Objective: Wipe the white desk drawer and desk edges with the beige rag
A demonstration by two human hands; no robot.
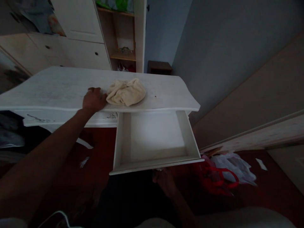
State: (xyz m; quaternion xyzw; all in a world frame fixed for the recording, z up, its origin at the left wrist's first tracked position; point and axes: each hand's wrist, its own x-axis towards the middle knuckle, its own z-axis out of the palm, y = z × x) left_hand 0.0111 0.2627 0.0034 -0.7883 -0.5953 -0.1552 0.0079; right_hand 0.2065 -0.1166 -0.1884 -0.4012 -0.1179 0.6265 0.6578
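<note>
My left hand rests on the white tabletop with its fingers bent and the thumb apart. A crumpled beige cloth lies right beside its thumb, and the hand does not grip it. Below the tabletop's front edge, a white drawer is pulled out towards me, with nothing inside. My right hand is under the drawer's front panel, fingers closed around its handle, which is mostly hidden in shadow.
A red bag and a white plastic bag lie on the dark red floor to the right. White cabinets stand behind the table. A grey wall runs along the right. A white cable shows at the lower left.
</note>
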